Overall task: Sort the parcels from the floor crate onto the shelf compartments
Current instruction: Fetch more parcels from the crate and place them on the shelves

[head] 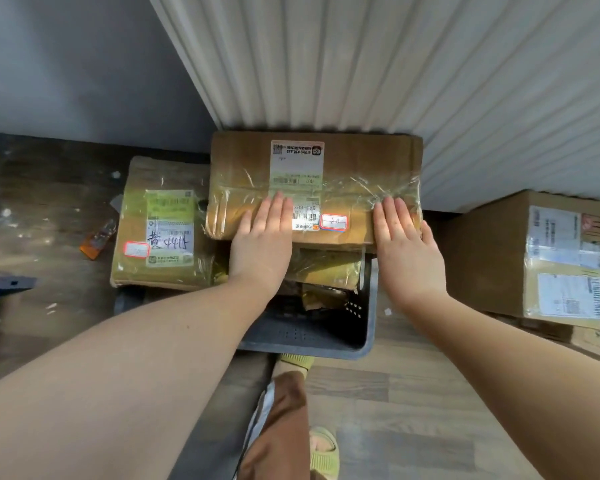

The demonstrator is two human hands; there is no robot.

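Note:
A large taped cardboard parcel [343,161] with a white label and a red-edged sticker lies on top of the pile in the grey floor crate [368,327]. My left hand [264,237] lies flat on its near left part, fingers straight. My right hand [402,237] lies flat on its near right end, fingers straight. Under it, smaller taped parcels [326,268] show inside the crate. Another taped parcel [163,223] with handwritten marks lies to the left, at the crate's far left corner.
A big cardboard box [534,258] stands on the floor at right. White ribbed panelling [395,64] rises behind the crate. A small orange object [96,242] lies on the dark floor at left. A grey metal frame [0,289] juts in at the left edge. My sandalled feet [323,452] stand near the crate.

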